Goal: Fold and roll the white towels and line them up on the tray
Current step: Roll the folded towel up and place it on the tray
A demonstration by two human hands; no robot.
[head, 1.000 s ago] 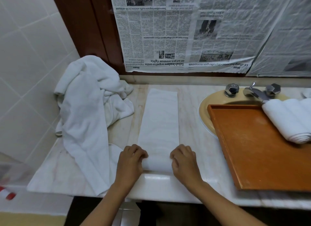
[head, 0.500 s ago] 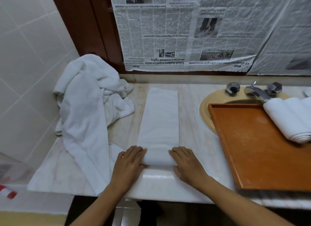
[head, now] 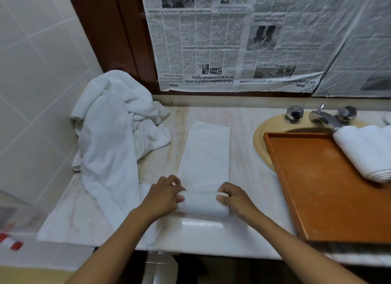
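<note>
- Looked early in the roll: long folded white terry towel strip (head: 206,154) lay flat at frame centre on pale marble counter (head: 243,167), with its near end already turned into a short tight roll (head: 202,204) at lower centre.
- Most of the strip not yet rolled.
- Best done with even pressure at both ends, to avoid coning.
- Needed each turn tucked tight against the flat part, pushed straight toward the top of the frame.
- Needed strip edges kept square to the roll, or the ends would step.
- Gripped the roll's left end with left hand (head: 165,196): fingers curled over the top, thumb on the near face.
- Pinched the roll's right end with right hand (head: 234,199): fingers curled on top, thumb pressed against the front.
- Neither hand flat or slack; both closed round the roll.
- Destination at frame right: orange-brown rectangular wooden tray (head: 317,188) set over beige oval sink basin (head: 259,140).
- Rolled white towels (head: 366,152) already lined up at the tray's upper right, with bare board beside them.
- Crumpled heap of loose white towels (head: 114,135) at left of frame, just beside the left hand.
</note>
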